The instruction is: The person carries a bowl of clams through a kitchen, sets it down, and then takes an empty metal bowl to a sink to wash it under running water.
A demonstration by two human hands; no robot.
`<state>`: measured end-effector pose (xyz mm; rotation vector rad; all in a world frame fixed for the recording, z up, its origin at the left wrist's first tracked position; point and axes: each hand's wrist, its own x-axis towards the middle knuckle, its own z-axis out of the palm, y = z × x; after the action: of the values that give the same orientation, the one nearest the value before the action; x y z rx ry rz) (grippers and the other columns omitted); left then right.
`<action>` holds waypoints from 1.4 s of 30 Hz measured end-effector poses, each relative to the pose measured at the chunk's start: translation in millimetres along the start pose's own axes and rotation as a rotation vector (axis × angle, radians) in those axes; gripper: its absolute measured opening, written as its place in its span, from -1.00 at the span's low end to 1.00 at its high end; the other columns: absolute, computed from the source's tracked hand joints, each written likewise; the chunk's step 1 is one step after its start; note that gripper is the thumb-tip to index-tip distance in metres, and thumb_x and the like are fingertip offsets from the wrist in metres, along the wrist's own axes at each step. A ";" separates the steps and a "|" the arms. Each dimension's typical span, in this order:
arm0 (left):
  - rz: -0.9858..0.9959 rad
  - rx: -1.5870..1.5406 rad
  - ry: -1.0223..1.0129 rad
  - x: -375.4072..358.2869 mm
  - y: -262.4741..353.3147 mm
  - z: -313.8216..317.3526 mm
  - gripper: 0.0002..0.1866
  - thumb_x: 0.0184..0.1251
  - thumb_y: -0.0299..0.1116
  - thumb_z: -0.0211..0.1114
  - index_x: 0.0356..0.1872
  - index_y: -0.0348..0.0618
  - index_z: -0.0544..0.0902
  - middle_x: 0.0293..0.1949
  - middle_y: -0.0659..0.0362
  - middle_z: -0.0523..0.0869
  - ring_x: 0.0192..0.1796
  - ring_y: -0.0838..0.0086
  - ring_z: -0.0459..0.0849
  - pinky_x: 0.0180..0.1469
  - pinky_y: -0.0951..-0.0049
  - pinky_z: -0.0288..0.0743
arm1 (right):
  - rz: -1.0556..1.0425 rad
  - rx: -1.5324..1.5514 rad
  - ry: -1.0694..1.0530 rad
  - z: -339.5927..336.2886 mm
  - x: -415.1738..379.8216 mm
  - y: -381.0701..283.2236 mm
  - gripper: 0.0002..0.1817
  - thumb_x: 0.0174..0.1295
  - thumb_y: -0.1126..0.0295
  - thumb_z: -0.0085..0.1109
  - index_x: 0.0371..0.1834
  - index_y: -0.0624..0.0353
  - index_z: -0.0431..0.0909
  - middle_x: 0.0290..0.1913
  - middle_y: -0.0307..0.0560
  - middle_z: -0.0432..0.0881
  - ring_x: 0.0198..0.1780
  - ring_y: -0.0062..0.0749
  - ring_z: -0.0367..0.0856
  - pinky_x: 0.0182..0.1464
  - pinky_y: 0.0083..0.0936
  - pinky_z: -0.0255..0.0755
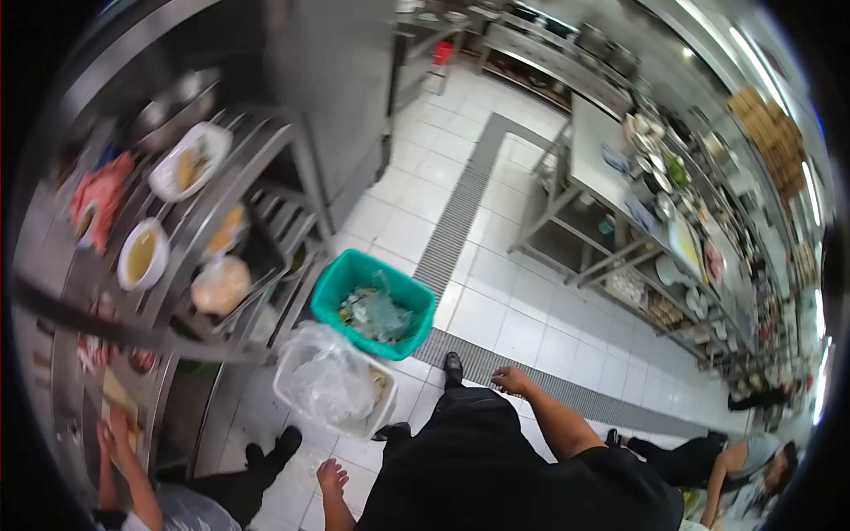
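My left hand (332, 478) hangs low at my side, empty with fingers apart, just below a white bin (382, 409) lined with a clear plastic bag. My right hand (512, 380) is held out over the floor drain grate (567, 394), empty and loosely open. My black clothing and black shoes (453, 365) fill the bottom centre. A green bin (329, 292) holding scraps and plastic stands on the tiled floor just beyond the white one.
A steel rack (266, 168) at left carries plates and bowls of food. A co-worker's hands (113, 435) work at the counter at bottom left. Another person (744, 460) crouches at bottom right. A long steel table (593, 159) with dishes runs along the right.
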<state>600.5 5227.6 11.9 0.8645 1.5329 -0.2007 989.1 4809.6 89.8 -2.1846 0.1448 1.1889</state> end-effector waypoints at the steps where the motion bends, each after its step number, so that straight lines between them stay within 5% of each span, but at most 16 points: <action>1: 0.011 0.035 -0.014 -3.0 5.0 13.2 -0.61 0.20 -0.19 0.15 0.03 -0.09 0.42 -0.16 0.07 0.53 -0.32 0.28 0.56 -0.39 0.31 0.50 | 0.006 0.025 0.015 -11.7 1.9 4.1 -0.75 0.17 0.22 0.10 -0.29 0.19 0.56 -0.49 -0.22 0.58 -0.51 -0.56 0.55 -0.56 -0.61 0.42; 6: -0.029 0.060 0.042 -14.7 37.4 109.5 -0.59 0.20 -0.18 0.13 0.05 -0.09 0.40 -0.13 0.06 0.51 -0.28 0.23 0.55 -0.37 0.28 0.49 | 0.022 0.047 0.018 -84.0 55.8 43.9 -0.69 0.15 0.18 0.14 -0.16 0.16 0.60 -0.45 -0.16 0.62 -0.46 -0.48 0.60 -0.49 -0.52 0.48; 8: -0.043 0.089 0.084 -16.8 57.7 169.3 -0.61 0.22 -0.19 0.12 0.05 -0.08 0.40 -0.15 0.07 0.50 -0.27 0.24 0.55 -0.35 0.29 0.50 | -0.233 -0.112 0.092 -115.4 113.2 96.9 -0.67 0.16 0.16 0.14 -0.16 0.16 0.60 -0.46 -0.15 0.62 -0.48 -0.48 0.60 -0.48 -0.52 0.47; 9: -0.040 0.113 0.019 -19.8 66.2 197.4 -0.63 0.22 -0.21 0.12 0.03 -0.09 0.42 -0.16 0.07 0.50 -0.28 0.25 0.55 -0.38 0.32 0.50 | 0.014 0.007 0.026 -141.9 117.1 87.0 -0.67 0.15 0.15 0.16 -0.19 0.17 0.61 -0.46 -0.15 0.63 -0.51 -0.48 0.59 -0.49 -0.52 0.47; 15: 0.145 0.527 -0.273 -7.7 141.4 374.4 -0.75 0.23 -0.26 0.12 -0.11 -0.11 0.53 -0.36 0.20 0.59 -0.50 0.45 0.58 -0.54 0.46 0.48 | 0.037 0.543 0.344 -293.5 120.1 87.6 -0.74 0.18 0.27 0.09 -0.14 0.18 0.53 -0.36 -0.17 0.59 -0.46 -0.49 0.57 -0.50 -0.58 0.43; 20: 0.258 0.626 -0.334 -11.6 208.2 478.1 -0.76 0.25 -0.22 0.13 -0.14 -0.07 0.57 -0.37 0.23 0.60 -0.49 0.49 0.58 -0.54 0.47 0.46 | 0.051 0.716 0.513 -340.1 105.6 114.1 -0.78 0.17 0.28 0.05 -0.21 0.15 0.52 -0.38 -0.16 0.58 -0.46 -0.49 0.55 -0.49 -0.59 0.42; 24: 0.205 0.707 -0.317 1.6 248.8 531.8 -0.75 0.25 -0.19 0.14 -0.13 -0.05 0.57 -0.37 0.26 0.58 -0.51 0.49 0.56 -0.53 0.44 0.45 | 0.114 0.656 0.353 -309.3 118.0 174.2 -0.83 0.14 0.30 0.03 -0.38 0.15 0.52 -0.58 -0.16 0.52 -0.67 -0.48 0.46 -0.63 -0.54 0.39; 26: 0.184 0.698 -0.302 7.8 268.9 554.9 -0.74 0.23 -0.16 0.16 -0.15 -0.05 0.58 -0.41 0.28 0.56 -0.51 0.49 0.53 -0.52 0.44 0.43 | -0.114 0.041 0.113 -287.8 148.8 231.7 -0.84 0.14 0.29 0.03 -0.41 0.13 0.49 -0.55 -0.18 0.51 -0.60 -0.46 0.49 -0.55 -0.49 0.42; 28: 0.186 0.813 -0.298 28.6 289.2 576.3 -0.77 0.21 -0.17 0.17 -0.23 -0.04 0.60 -0.48 0.29 0.55 -0.48 0.51 0.52 -0.51 0.44 0.42 | 0.559 0.665 0.188 -300.4 124.7 133.6 -0.85 0.13 0.27 0.05 -0.41 0.10 0.46 -0.50 -0.21 0.51 -0.49 -0.44 0.52 -0.44 -0.40 0.44; 31: 0.079 0.819 -0.291 44.0 341.0 613.6 -0.81 0.18 -0.20 0.17 -0.31 -0.05 0.62 -0.54 0.28 0.53 -0.52 0.53 0.49 -0.52 0.45 0.41 | 0.648 0.749 0.197 -311.6 161.3 99.7 -0.87 0.14 0.28 0.06 -0.36 0.08 0.46 -0.45 -0.22 0.51 -0.41 -0.42 0.53 -0.36 -0.34 0.43; 35: 0.146 0.900 -0.336 100.2 440.0 667.8 -0.82 0.15 -0.23 0.16 -0.32 -0.06 0.62 -0.53 0.28 0.54 -0.56 0.54 0.48 -0.56 0.44 0.41 | 0.564 0.780 0.129 -374.1 242.6 11.7 -0.83 0.18 0.26 0.06 -0.25 0.06 0.51 -0.43 -0.20 0.53 -0.41 -0.41 0.54 -0.40 -0.39 0.43; 38: 0.271 0.878 -0.262 111.8 540.7 726.2 -0.78 0.15 -0.21 0.16 -0.27 -0.08 0.60 -0.50 0.26 0.55 -0.58 0.52 0.51 -0.59 0.45 0.42 | 0.219 0.794 0.275 -437.1 321.4 -47.9 -0.75 0.20 0.19 0.08 -0.17 0.08 0.50 -0.35 -0.17 0.58 -0.37 -0.39 0.58 -0.40 -0.47 0.47; 42: 0.389 0.787 -0.300 98.9 680.1 818.9 -0.77 0.19 -0.20 0.15 -0.22 -0.09 0.59 -0.45 0.25 0.57 -0.56 0.55 0.53 -0.60 0.53 0.41 | 0.058 0.859 0.411 -534.9 373.6 -178.5 -0.68 0.20 0.19 0.09 -0.08 0.15 0.49 -0.27 -0.15 0.59 -0.36 -0.42 0.58 -0.35 -0.50 0.46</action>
<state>1669.2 5254.1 16.3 1.6455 0.9613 -0.6401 1658.7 4713.8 88.8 -1.6068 0.7461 0.5172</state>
